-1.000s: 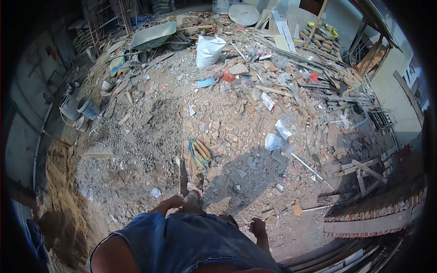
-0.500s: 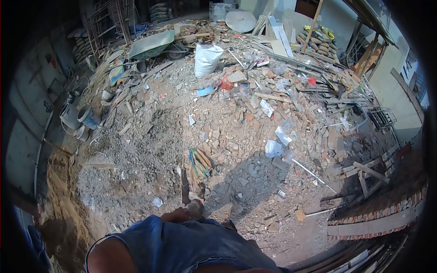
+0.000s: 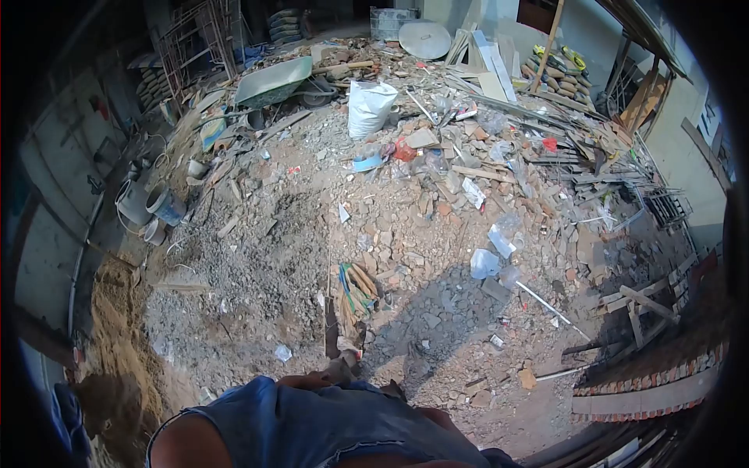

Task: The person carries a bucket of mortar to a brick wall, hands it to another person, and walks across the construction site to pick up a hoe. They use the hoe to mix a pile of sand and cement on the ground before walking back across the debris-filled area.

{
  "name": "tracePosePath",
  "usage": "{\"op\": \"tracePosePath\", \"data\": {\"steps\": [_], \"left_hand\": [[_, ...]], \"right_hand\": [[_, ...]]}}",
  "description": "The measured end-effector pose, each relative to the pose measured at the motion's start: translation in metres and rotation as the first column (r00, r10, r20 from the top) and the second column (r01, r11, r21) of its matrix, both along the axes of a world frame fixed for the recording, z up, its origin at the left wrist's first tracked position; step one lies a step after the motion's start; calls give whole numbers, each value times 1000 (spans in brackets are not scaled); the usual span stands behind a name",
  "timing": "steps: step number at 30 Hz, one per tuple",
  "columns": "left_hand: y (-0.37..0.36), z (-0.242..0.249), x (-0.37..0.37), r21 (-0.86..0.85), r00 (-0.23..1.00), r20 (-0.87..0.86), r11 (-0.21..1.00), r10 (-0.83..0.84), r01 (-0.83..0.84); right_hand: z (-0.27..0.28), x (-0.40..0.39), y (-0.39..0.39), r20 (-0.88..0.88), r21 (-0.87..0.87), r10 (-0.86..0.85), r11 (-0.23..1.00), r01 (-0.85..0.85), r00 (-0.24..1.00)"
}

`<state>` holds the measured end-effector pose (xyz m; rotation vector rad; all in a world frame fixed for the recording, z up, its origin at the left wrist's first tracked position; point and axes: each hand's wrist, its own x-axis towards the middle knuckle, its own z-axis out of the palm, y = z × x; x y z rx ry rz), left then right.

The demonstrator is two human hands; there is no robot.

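Shovel [image 3: 331, 327]: stood almost upright in the rubble at 6 o'clock, its handle running down to the left hand [image 3: 308, 381], just above the blue shirt [image 3: 328, 425].
Left hand: only the knuckles peeked over the shirt hem, seemingly on the handle; couldn't tell how the fingers sat.
Right hand: hidden behind the shirt, so no call there either.
Nearby: striped bundle [image 3: 357, 287] touching the blade at 12; white sack [image 3: 369, 108] and wheelbarrow [image 3: 277, 80] way off at 12; buckets [image 3: 148, 204] at 10; sand pile [image 3: 117, 351] at 8.
Tip, imo: keep the blade low, drive it under the loose rubble [image 3: 406, 234], and watch your footing on the broken brick.
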<state>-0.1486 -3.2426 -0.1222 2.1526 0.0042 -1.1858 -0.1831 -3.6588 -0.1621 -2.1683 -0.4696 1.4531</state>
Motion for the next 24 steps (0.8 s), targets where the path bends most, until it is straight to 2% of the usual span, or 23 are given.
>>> {"op": "tracePosePath", "data": {"steps": [2, 3, 4, 5, 6, 7, 9, 12, 14, 18, 20, 22, 23, 24], "left_hand": [[-2, 13, 0, 34, 1000, -23, 999, 15, -15], [-3, 16, 1, 47, 999, -35, 999, 22, -20], [-4, 24, 1, 56, 999, -45, 998, 31, -28], [-5, 31, 3, 67, 998, -53, 997, 36, -33], [-7, 39, 4, 65, 998, -56, 997, 42, -38], [-9, 46, 5, 80, 999, -39, 997, 26, -23], [-8, 44, 4, 93, 1000, -25, 996, 13, -11], [-5, 39, 4, 83, 998, -3, 994, 65, -64], [-11, 64, 9, 111, 996, -52, 992, 73, -67], [-5, 54, 7, 118, 997, -51, 992, 53, -47], [-8, 60, 6, 179, 995, 5, 978, 104, -103], [-8, 50, 5, 192, 995, 34, 977, 92, -97], [-9, 45, 5, 207, 995, 64, 974, 80, -91], [-11, 44, 8, 206, 995, 65, 975, 76, -88]], "right_hand": [[61, 26, 10, -194, 156, -250, 947, 281, 949], [85, 37, 7, -546, 168, -587, 622, 765, 598], [86, 48, 9, -564, 154, -728, 372, 915, 391], [86, 59, 9, -536, 179, -801, 201, 963, 266], [76, 69, 8, -434, 197, -877, 133, 971, 208], [67, 75, 6, -433, 193, -876, 138, 971, 211], [53, 81, 0, -295, 210, -948, 60, 976, 121], [45, 70, -6, -303, 162, -936, 134, 978, 179], [38, 58, -10, -235, 116, -938, 233, 966, 255], [14, 25, -20, -305, -22, -911, 299, 954, 279], [9, 6, -22, -304, -142, -917, 311, 940, 258], [-82, -27, -46, -93, 189, -792, 581, 792, 604], [-125, -43, -58, 78, 314, -717, 677, 666, 693], [-94, -42, -48, -15, 140, -789, 606, 783, 614]]}}
